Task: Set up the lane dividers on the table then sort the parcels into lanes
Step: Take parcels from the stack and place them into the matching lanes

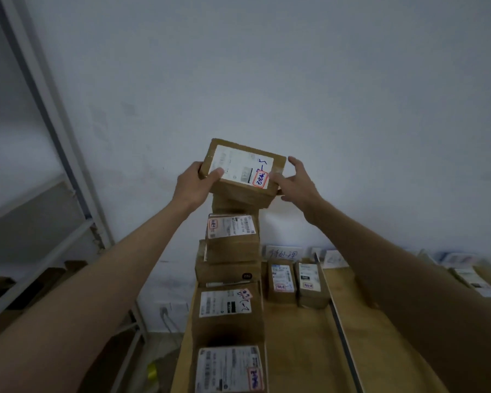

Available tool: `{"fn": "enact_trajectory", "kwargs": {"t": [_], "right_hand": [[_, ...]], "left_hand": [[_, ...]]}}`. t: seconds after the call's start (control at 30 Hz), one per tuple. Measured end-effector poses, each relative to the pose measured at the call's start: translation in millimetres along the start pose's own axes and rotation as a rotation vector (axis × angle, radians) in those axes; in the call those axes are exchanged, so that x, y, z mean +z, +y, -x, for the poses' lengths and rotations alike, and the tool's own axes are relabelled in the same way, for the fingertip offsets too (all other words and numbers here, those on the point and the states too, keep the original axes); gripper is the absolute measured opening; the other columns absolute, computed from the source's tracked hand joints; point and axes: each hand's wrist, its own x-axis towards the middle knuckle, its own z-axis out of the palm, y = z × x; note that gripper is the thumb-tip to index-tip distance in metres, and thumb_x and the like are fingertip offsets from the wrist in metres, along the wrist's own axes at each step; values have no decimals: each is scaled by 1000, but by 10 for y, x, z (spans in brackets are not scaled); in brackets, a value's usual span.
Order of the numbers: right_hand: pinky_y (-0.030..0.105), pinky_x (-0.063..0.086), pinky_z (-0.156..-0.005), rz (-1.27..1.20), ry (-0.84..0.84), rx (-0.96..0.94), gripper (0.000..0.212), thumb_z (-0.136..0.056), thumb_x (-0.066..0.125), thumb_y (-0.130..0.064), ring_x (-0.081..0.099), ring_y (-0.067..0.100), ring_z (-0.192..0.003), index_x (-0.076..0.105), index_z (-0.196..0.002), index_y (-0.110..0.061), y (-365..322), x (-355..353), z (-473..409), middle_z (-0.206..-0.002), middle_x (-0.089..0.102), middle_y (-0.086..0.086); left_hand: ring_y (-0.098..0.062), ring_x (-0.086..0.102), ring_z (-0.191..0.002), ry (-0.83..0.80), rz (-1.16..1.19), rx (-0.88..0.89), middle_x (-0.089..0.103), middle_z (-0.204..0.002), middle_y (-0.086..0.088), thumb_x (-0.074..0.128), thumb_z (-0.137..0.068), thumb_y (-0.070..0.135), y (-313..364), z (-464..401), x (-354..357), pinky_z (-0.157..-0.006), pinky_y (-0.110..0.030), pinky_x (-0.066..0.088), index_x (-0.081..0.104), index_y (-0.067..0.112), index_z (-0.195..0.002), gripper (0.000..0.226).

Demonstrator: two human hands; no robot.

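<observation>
Left fingers point(214, 175) curl over the near left corner of a taped box point(243, 171); the right hand point(296, 181) clamps its right end, thumb on the label. Both arms reach out and up, holding it atop a stack of boxes point(230, 251) at the desk point(298, 341) left edge. Two small boxes point(295, 282) stand in the next lane, beside a divider rail point(339, 321)
</observation>
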Motion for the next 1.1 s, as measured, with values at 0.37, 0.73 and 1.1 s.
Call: {"fn": "enact_trajectory", "kwargs": {"t": [0.37, 0.73, 1.1], "right_hand": [[35, 52, -96, 313, -226, 119, 34, -95, 60, -36, 63, 22, -108, 66, -116, -10, 394, -1246, 736, -110, 70, 3], [32, 59, -78, 273, 130, 428, 30, -92, 66, -32, 69, 23, -88, 71, -106, -6, 1232, -1811, 1462, -97, 73, 9], [34, 57, -75, 169, 277, 763, 32, -96, 60, -30, 63, 25, -98, 59, -115, -4, 2378, -2138, 2314, -105, 64, 10]], "left_hand": [[-17, 59, -100, -407, -193, 179, 63, -113, 4, 55, -94, 51, 608, 342, 661, -76, -23, 48, 59, 19, -119, 41], [-28, 45, -132, -597, -281, 170, 45, -148, -11, 44, -94, 62, 618, 884, 1894, -104, -39, 37, 36, 8, -148, 77], [-30, 44, -133, -765, -672, 350, 45, -147, -12, 37, -99, 56, 153, 1701, 2872, -106, -43, 39, 45, 11, -142, 63]]}}
